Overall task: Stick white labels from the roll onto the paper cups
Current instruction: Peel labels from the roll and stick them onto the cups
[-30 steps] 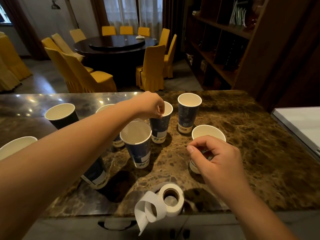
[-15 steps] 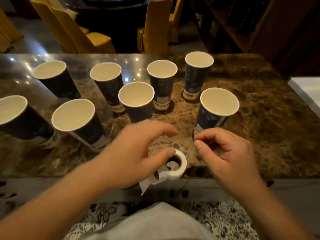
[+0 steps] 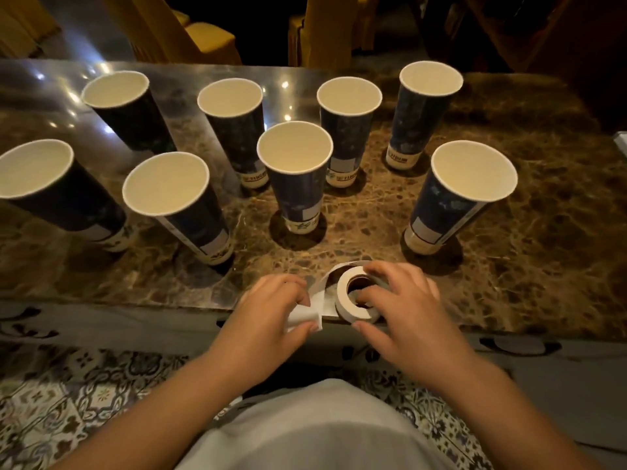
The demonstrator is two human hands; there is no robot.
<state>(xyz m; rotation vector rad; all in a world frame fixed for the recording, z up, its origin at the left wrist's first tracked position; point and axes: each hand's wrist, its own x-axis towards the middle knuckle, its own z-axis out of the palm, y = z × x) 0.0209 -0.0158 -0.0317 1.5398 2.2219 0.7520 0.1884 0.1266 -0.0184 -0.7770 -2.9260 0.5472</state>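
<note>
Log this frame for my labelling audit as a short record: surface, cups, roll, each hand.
surface: brown marble table
cups: eight paper cups, all upright and open-topped
labels seen: pale patches low on several cups; the rest cannot be told
roll: label roll lying flat at the table's near edge
left hand: pinches the loose strip
right hand: grips the roll, a fingertip in its core

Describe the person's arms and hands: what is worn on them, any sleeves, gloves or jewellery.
Both the left hand and the right hand are bare: no gloves, and no rings or watch visible. Both forearms are uncovered, with no sleeve in view. A light grey garment covers the torso below.
</note>
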